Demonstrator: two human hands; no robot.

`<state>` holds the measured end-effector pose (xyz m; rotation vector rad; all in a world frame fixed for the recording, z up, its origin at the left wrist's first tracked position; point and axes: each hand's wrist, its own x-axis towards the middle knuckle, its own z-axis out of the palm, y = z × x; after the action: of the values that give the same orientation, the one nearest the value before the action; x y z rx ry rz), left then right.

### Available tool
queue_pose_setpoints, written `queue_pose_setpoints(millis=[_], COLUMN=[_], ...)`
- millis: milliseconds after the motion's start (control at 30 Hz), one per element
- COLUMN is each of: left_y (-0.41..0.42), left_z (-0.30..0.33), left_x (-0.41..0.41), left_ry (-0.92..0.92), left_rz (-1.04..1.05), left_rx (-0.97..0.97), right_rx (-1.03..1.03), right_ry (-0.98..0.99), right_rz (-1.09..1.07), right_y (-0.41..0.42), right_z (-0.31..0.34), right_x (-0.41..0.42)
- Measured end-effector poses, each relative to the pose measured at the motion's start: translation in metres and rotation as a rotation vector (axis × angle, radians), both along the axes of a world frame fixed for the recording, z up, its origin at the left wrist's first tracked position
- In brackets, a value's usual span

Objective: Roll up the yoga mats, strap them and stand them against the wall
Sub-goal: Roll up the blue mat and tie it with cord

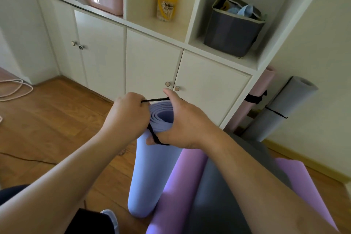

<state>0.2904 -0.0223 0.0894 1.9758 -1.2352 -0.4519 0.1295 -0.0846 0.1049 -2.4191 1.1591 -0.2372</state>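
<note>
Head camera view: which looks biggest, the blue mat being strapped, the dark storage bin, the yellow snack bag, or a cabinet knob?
Largest to smallest, as they look here:
1. blue rolled mat, though it is nearest the camera, which inflates it
2. dark storage bin
3. yellow snack bag
4. cabinet knob

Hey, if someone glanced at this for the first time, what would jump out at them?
First, the two hands at centre: the left hand and right hand pull a black strap around a rolled blue mat standing on the wooden floor. Next, the pink mat and grey mat, already strapped, lean by the wall at right.
</note>
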Motion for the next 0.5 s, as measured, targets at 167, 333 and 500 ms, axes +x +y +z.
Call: queue_pose_setpoints(millis=[167,333,500], left_y=[0.006,0.003,-0.002], left_z=[0.001,-0.003,-0.012], left_x=[0.008,0.023,0.025], left_ry=[0.467,0.633,0.671], left_rz=[-0.003,-0.025,-0.107], left_rx=[0.026,0.1,0.133], right_rx=[0.097,0.54,0.755], right_ry=[0.019,-0.212,-0.299], right_rz=[0.021,-0.022,-0.178], right_y=[-0.002,-0.021,-0.036], right_z=[0.012,0.02,0.004], right_x=[-0.017,-0.025,-0.03])
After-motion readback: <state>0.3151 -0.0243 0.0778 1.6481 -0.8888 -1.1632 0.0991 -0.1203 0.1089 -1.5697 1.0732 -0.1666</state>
